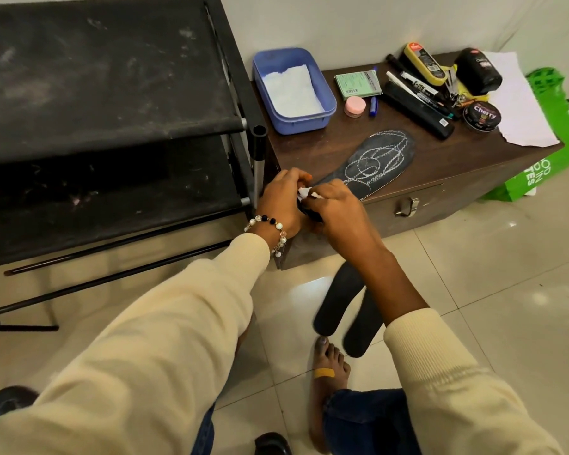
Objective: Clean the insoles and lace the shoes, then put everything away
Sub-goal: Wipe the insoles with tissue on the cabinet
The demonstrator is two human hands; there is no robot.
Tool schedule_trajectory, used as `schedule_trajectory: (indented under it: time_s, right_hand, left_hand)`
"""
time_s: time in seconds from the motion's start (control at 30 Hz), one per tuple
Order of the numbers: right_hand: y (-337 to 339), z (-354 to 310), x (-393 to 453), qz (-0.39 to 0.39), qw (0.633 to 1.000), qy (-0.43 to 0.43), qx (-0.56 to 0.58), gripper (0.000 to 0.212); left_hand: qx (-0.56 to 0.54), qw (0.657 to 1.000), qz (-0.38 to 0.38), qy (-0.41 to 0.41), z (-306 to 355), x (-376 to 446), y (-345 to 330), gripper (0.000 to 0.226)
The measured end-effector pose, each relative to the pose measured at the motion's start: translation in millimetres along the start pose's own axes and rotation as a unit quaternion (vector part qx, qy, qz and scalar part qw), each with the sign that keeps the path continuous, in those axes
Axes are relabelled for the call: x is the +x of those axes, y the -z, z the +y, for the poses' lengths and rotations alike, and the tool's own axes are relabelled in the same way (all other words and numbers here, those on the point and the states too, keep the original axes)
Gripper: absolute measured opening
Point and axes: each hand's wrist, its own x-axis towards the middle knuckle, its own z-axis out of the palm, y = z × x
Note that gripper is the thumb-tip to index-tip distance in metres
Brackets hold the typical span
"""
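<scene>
1. Shoe rack (105, 93): black, dusty fabric shelves, at 10 o'clock of the frame.
2. Wooden chest (447, 178): dark brown, metal latch on its front, at 2 o'clock of the hands.
3. Insole (372, 159): black, scribbled with white lines, flat on the chest top; its heel end runs under the fingers, toe toward 1 o'clock.
4. Two insoles (339, 300): black, on the floor tiles at 6 o'clock of the hands.
5. Blue tub (326, 103): white tissue inside, at 12 o'clock of the hands.
6. Left hand (283, 198): beaded bracelet at wrist, fingers curled on a dark object.
7. Right hand (339, 208): fingers bent, pinching a small white piece (306, 192).
</scene>
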Motion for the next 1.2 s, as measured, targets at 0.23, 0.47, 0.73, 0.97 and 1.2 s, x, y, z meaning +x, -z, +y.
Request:
schedule_trajectory:
  time_s: [0.23,0.47,0.73,0.97,1.2]
  right_hand:
    - [-1,4,9,0.028,0.993,0.022,-0.114,0.027]
    - [6,24,15,0.043,0.988,0.016,-0.145,0.031]
    - [8,23,17,0.015,0.993,0.021,-0.115,0.039]
    - [35,18,16,-0.047,0.997,0.042,-0.051,0.031]
    - [50,42,-1,0.148,0.948,-0.249,0.134,0.026]
  left_hand:
    - [-0.001,0.999,0.007,0.032,5,-2,-2,0.094]
    - [0.008,0.998,-0.023,0.049,7,-1,1,0.114]
    - [0.010,0.998,-0.015,0.060,7,1,1,0.103]
    - [0.031,0.998,-0.012,0.045,10,-1,3,0.098]
    - [0.087,0.994,-0.068,0.023,18,-5,4,0.096]
